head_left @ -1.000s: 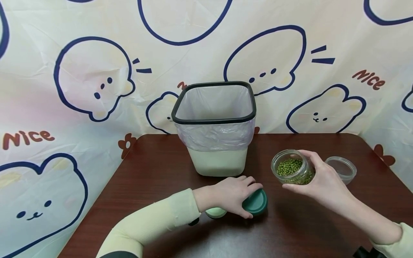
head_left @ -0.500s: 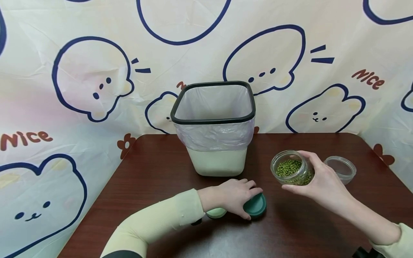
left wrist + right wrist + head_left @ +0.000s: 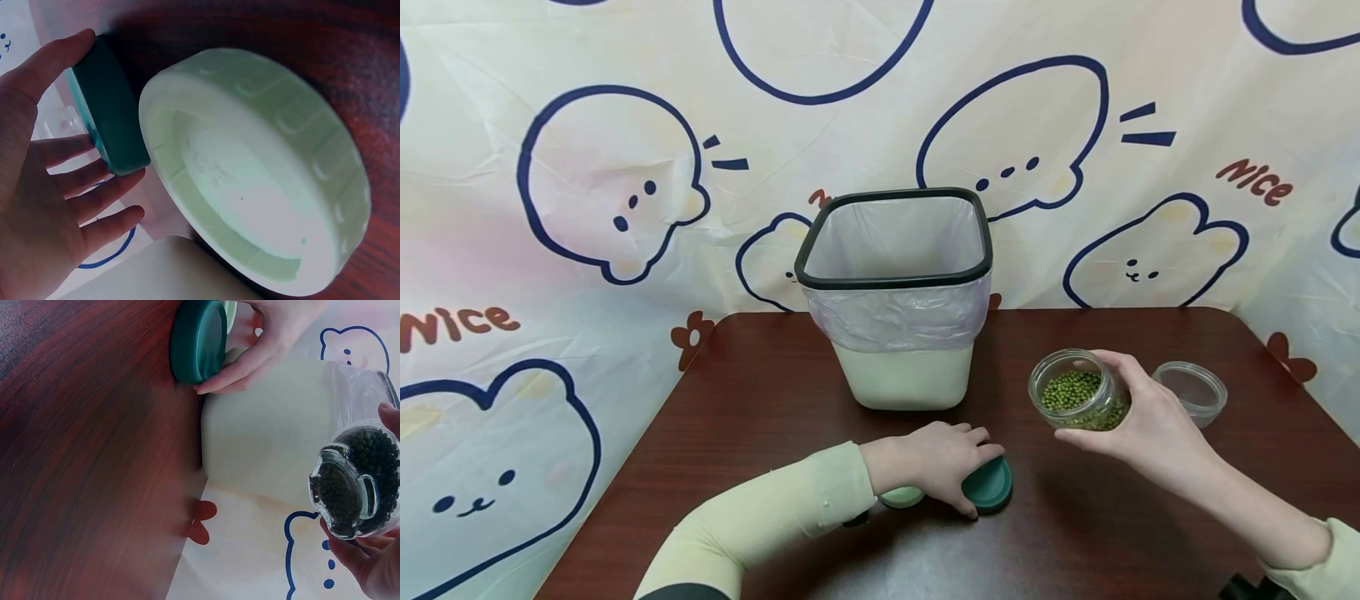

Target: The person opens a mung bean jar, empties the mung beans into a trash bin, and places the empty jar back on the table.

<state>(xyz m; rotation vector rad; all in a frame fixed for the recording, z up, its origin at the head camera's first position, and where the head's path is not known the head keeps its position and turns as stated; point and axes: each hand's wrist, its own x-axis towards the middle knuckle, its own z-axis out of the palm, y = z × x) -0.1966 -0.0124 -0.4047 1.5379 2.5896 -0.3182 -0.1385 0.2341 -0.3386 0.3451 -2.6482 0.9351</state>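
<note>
My left hand (image 3: 940, 467) pinches a dark green jar lid (image 3: 988, 485) by its rim, thumb on one side and fingers on the other. The lid lies flat on the table, or very nearly so. Close by is a pale green lid (image 3: 250, 181), hollow side up, partly covered by my left wrist in the head view. Raised over the table, my right hand (image 3: 1150, 417) grips a clear jar (image 3: 1078, 390), tilted with its uncovered mouth towards the left. Small green beans (image 3: 1071, 390) that look like mung beans partly fill it.
A white bin (image 3: 910, 375) with a black rim and a plastic liner stands at the back middle. Behind my right hand sits a clear, lidless jar (image 3: 1195, 392). A patterned cloth (image 3: 842, 50) hangs beyond the brown table (image 3: 760, 375).
The dark green lid has shifted a little towards me and slightly left with my left hand. My right hand and the jar of beans hold almost still.
</note>
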